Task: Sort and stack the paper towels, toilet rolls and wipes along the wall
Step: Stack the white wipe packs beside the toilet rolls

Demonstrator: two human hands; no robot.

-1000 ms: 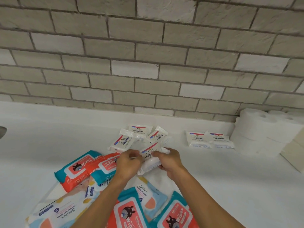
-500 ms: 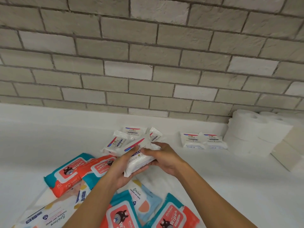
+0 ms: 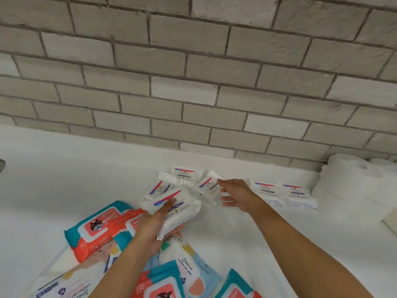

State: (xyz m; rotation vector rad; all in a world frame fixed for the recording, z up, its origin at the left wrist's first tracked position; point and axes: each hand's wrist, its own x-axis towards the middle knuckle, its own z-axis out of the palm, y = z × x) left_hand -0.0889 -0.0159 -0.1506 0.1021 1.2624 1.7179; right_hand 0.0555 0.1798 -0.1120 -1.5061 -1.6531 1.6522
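My left hand (image 3: 153, 224) holds a white Dove wipes pack (image 3: 178, 208) above the counter, thumb on top and fingers underneath. My right hand (image 3: 235, 193) is stretched out with spread fingers, fingertips touching another small Dove pack (image 3: 207, 186). Two more loose Dove packs (image 3: 161, 186) (image 3: 184, 174) lie behind them. A pair of Dove packs (image 3: 264, 191) (image 3: 297, 193) sits side by side near the wall. White toilet rolls (image 3: 352, 181) are stacked at the right.
Teal and orange baby wipes packs (image 3: 96, 229) and pale Stalove wipes packs (image 3: 189, 269) lie scattered at the lower left on the white counter (image 3: 64, 179). A grey brick wall (image 3: 193, 82) runs along the back. A beige object (image 3: 391, 219) shows at the right edge.
My right hand has let go of the pack held by both hands and reached forward to the Dove pack behind it. The left hand alone keeps the pack.
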